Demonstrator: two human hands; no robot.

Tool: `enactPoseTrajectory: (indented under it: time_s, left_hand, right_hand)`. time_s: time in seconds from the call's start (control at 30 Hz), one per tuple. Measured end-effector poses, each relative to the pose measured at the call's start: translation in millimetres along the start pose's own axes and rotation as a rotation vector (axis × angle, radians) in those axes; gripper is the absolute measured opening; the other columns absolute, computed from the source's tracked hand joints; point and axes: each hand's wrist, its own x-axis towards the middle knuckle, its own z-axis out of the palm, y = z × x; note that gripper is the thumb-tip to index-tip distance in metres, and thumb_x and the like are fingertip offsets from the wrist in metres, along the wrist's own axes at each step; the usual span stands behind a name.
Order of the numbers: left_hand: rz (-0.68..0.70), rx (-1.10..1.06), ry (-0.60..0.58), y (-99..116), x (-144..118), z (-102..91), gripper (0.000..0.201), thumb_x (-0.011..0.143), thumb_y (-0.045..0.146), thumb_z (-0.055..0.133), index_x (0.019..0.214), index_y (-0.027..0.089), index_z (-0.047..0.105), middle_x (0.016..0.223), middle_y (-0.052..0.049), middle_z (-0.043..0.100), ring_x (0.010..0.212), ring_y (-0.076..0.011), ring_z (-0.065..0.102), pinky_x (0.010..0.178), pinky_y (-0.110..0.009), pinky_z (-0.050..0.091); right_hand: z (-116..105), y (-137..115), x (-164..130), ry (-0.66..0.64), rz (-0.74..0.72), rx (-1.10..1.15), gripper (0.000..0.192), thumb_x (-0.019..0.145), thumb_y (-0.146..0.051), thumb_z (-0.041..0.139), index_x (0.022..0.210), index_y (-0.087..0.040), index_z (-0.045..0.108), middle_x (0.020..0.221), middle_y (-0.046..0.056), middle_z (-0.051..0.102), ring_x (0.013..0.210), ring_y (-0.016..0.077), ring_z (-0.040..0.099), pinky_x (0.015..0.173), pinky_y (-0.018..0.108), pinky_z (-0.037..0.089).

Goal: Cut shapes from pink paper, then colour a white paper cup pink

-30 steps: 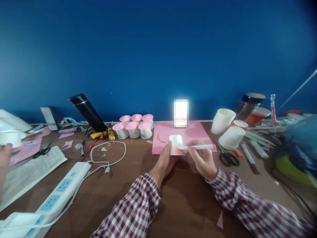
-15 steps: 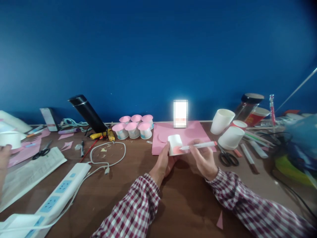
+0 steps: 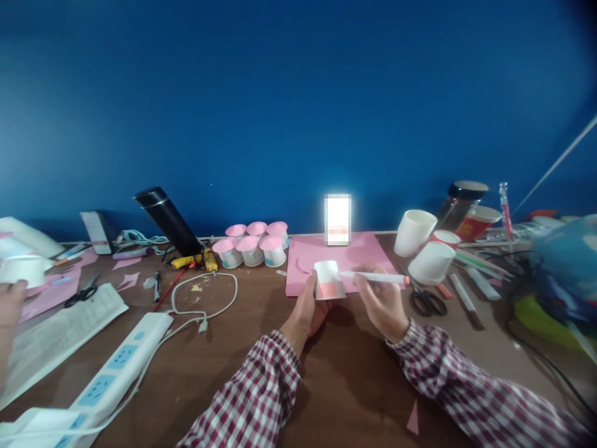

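Note:
My left hand (image 3: 308, 309) grips a small white paper cup (image 3: 327, 279), upside down, with an orange-pink band coloured along its lower part. My right hand (image 3: 383, 302) holds a white marker with an orange end (image 3: 375, 277), lying roughly level, its tip at the cup's right side. Both hands hover just above the near edge of a pink paper sheet (image 3: 361, 252) on the brown table (image 3: 326, 373). Checked sleeves cover both forearms.
Several pink-topped cups (image 3: 252, 242) stand left of the sheet. White cups (image 3: 431, 261), black scissors (image 3: 423, 300), pens and jars lie right. A lit phone (image 3: 337, 219) leans at the wall. A power strip (image 3: 112, 367), white cable (image 3: 205, 298), and another person's hand (image 3: 9, 305) holding a cup are left.
The cup has been turned in my left hand, so the coloured band faces me more. The marker tip stays at its side. The view shifted slightly.

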Motion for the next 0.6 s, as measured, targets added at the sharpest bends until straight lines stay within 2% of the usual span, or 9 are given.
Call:
enactPoseTrajectory:
  time_s: [0.33, 0.47, 0.6]
  left_hand:
    - [0.003, 0.02, -0.028, -1.8, -0.2, -0.7, 0.043, 0.087, 0.045, 0.044, 0.106, 0.01, 0.061, 0.094, -0.011, 0.067, 0.08, -0.0192, 0.062, 0.082, -0.035, 0.048]
    - [-0.013, 0.016, -0.045, -1.8, 0.0, -0.7, 0.044, 0.087, 0.046, 0.045, 0.109, 0.01, 0.06, 0.099, -0.012, 0.067, 0.088, -0.0213, 0.062, 0.085, -0.035, 0.046]
    - [-0.015, 0.028, -0.04, -2.6, -0.1, -0.8, 0.045, 0.087, 0.046, 0.045, 0.111, 0.01, 0.06, 0.102, -0.011, 0.067, 0.088, -0.0207, 0.061, 0.085, -0.035, 0.046]
  right_hand:
    - [0.6, -4.9, 1.5, -0.01, -0.038, -0.069, 0.019, 0.087, -0.031, 0.049, 0.08, -0.016, 0.058, 0.065, 0.002, 0.059, 0.056, 0.0128, 0.053, 0.051, 0.023, 0.044]
    - [0.6, -5.3, 1.6, -0.023, -0.032, -0.055, 0.017, 0.087, -0.03, 0.049, 0.083, -0.017, 0.058, 0.067, 0.003, 0.061, 0.058, 0.0137, 0.056, 0.052, 0.023, 0.045]
    - [0.6, -3.3, 1.1, -0.045, -0.017, -0.022, 0.016, 0.088, -0.03, 0.05, 0.088, -0.017, 0.059, 0.068, 0.003, 0.063, 0.06, 0.0143, 0.058, 0.052, 0.023, 0.046]
